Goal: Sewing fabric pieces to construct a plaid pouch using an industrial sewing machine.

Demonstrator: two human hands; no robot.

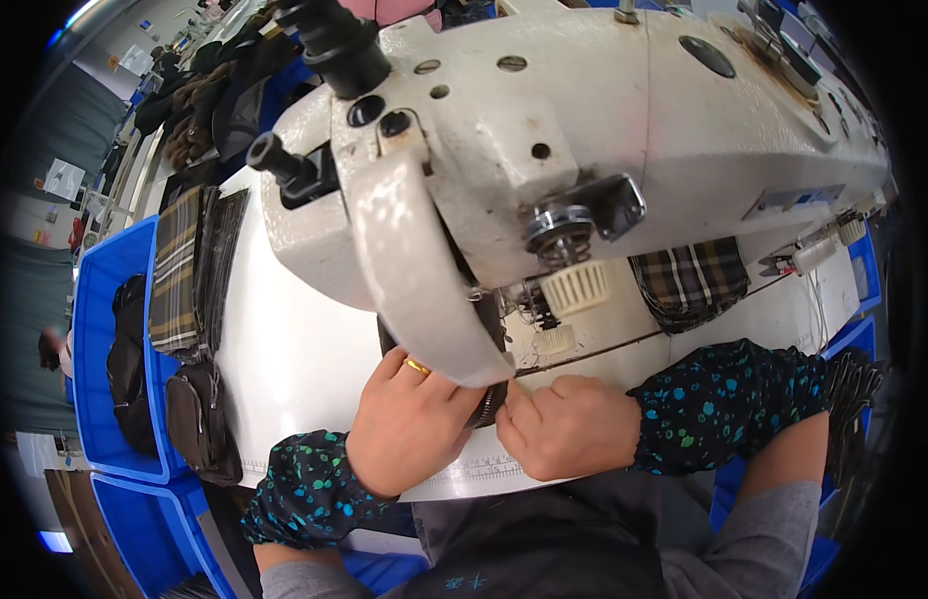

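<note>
A large cream sewing machine [544,130] fills the upper middle of the head view. Under its head, my left hand [404,424], with a gold ring on it, rests on a dark piece of fabric [489,404] that is mostly hidden by the machine. My right hand [569,424] lies next to it with fingers curled, pinching the same dark piece at its right edge. Both hands touch the white table [294,349] near its front edge. Dark sleeves with blue-green spots cover both forearms.
Plaid and dark fabric pieces [189,265] are stacked at the table's left. Blue bins [109,290] on the left hold dark bags, and a small dark bag [199,419] hangs at the edge. More plaid fabric [693,280] lies behind the machine at right.
</note>
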